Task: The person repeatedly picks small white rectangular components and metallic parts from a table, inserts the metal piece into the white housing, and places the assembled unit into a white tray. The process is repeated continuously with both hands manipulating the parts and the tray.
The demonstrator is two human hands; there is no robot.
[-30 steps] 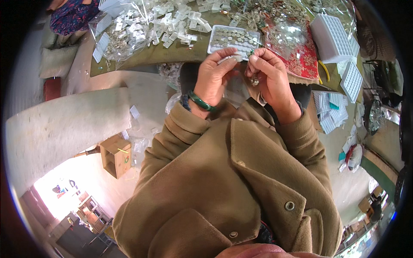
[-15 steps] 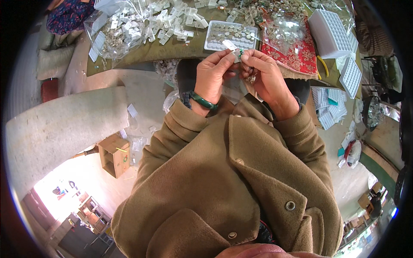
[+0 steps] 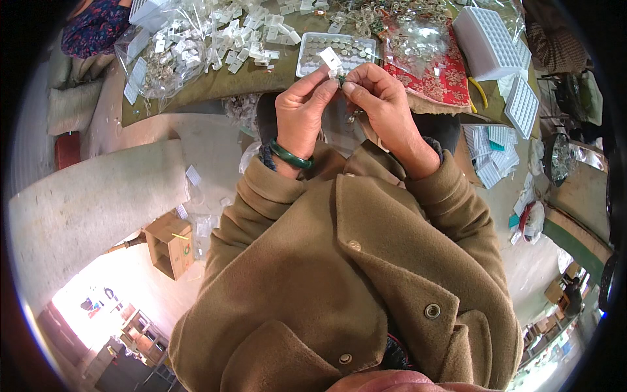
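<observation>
My left hand [image 3: 302, 117] is closed, with thumb and forefinger pinching a small white card [image 3: 330, 59] that juts up from the fingertips. Just under the card is a tiny green and silvery jewellery piece [image 3: 340, 78], its exact kind too small to tell. My right hand [image 3: 384, 108] pinches at this piece from the other side, thumb and forefinger together. A small shiny bit [image 3: 354, 116] dangles below the right fingers. Directly beyond the hands lies a white tray [image 3: 303, 64] holding rows of small round pieces.
Many white cards [image 3: 245, 40] are heaped at the far left, beside a clear bag [image 3: 171, 55] of jewellery. Red patterned cloth [image 3: 436, 85] lies right of the tray, with yellow-handled pliers [image 3: 480, 93] and stacked white trays [image 3: 486, 46] beyond. A cardboard box [image 3: 168, 245] stands on the floor.
The white card now stands up more clearly above my left fingertips. My hands have drawn slightly apart, and the whole view has shifted a little.
</observation>
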